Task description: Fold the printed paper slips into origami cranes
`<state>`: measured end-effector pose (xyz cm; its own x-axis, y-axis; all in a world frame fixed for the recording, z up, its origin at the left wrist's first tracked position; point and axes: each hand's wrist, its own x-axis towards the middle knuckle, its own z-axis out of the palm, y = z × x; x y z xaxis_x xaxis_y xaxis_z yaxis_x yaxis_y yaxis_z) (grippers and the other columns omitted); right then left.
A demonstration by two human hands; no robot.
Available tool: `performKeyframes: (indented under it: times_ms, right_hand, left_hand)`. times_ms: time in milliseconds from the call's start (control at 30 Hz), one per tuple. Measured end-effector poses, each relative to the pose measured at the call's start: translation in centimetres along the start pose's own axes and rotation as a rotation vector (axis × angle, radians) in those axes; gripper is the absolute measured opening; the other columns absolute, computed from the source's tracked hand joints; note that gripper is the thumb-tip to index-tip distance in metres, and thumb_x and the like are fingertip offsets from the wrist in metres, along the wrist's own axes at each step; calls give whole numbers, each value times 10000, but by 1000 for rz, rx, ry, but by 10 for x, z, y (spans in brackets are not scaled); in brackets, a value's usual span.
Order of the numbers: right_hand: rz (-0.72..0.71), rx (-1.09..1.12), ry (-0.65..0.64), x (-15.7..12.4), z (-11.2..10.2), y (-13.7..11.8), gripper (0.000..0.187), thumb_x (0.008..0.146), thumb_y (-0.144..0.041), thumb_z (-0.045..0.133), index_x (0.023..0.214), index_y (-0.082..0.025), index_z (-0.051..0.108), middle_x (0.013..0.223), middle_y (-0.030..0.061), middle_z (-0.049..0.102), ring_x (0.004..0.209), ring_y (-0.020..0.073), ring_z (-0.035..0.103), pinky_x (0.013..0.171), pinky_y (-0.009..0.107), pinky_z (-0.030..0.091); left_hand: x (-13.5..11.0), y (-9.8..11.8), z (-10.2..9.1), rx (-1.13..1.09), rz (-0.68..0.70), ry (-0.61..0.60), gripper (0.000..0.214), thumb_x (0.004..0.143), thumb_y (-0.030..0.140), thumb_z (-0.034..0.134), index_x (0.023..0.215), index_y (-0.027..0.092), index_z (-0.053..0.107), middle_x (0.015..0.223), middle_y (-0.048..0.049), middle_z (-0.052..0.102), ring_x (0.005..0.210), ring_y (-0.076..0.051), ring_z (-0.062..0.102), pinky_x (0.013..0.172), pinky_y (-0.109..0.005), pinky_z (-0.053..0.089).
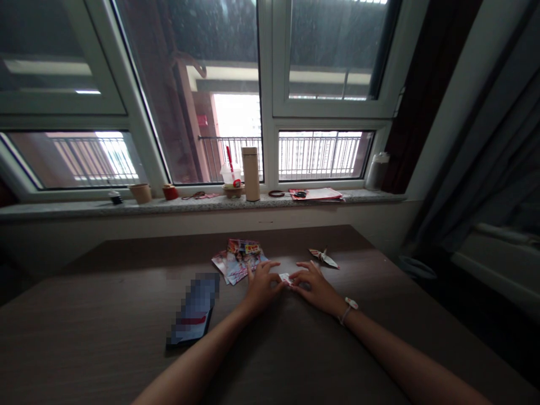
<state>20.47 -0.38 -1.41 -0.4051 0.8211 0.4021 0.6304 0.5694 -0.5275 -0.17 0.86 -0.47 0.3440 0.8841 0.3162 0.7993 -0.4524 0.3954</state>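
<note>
A small folded piece of paper, white with pinkish print, lies between my two hands on the dark table. My left hand grips its left side with thumb and fingertips. On the opposite side my right hand, with a bracelet at the wrist, pinches the paper too. Just beyond my left hand are several printed colourful sheets, overlapping in a loose pile. A folded paper crane rests past my right hand, apart from it. The paper's exact folds are too small to make out.
A phone, its screen blurred, lies left of my left forearm. Along the windowsill stand a tan bottle, a cup with a red straw, a paper cup and scissors beside papers. The table's far edge faces the wall.
</note>
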Motion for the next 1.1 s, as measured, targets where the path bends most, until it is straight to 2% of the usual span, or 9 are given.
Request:
performKeyframes:
  times_ms: [133,267,500,700,967,1100]
  right_hand:
    - [36,51,-14,1,1,3,81,882,-290,622,854,-257,690,1132,7,700,1309,239,430,1168,541,141]
    - [89,102,-44,3,0,5,119,887,-329,612,910,-267,711,1133,10,704,1316,245,412,1162,524,162]
    - [132,168,-42,5,1,10,188,874,-407,607,828,-256,708,1125,17,700,1292,257,412,1121,468,263]
    - [203,149,-20,5,3,10,221,845,-402,641,1009,-263,694,1234,68,602,1290,258,410,1084,428,324]
    - [34,29,-53,7,5,12,102,878,-299,613,920,-298,705,1076,-14,704,1263,247,428,1115,472,273]
    - [-6,-79,-11,4,6,9,122,888,-274,603,934,-315,709,1112,-18,704,1268,263,440,1134,579,198]
  left_hand:
    - [1,-4,1,-22,-6,0,128,855,379,662,931,310,738,1367,-27,554,1309,-287,402,1124,-686,69]
    - [2,-7,3,6,-12,-24,232,844,393,675,1071,361,712,1387,-32,526,1315,-309,381,1107,-713,75]
    - [1,-5,4,26,-37,-31,163,880,423,621,981,371,738,1409,-11,510,1333,-318,364,1079,-751,26]
    - [4,-5,6,9,-85,-32,163,862,441,634,976,373,729,1375,-19,536,1330,-321,368,1063,-760,46]
    - [6,-3,7,32,-100,-41,170,855,430,647,1004,403,722,1378,-8,538,1337,-345,353,1043,-778,67]
    - [5,-1,7,83,-86,-9,146,855,417,651,951,363,747,1394,-21,528,1336,-358,359,1043,-786,55]
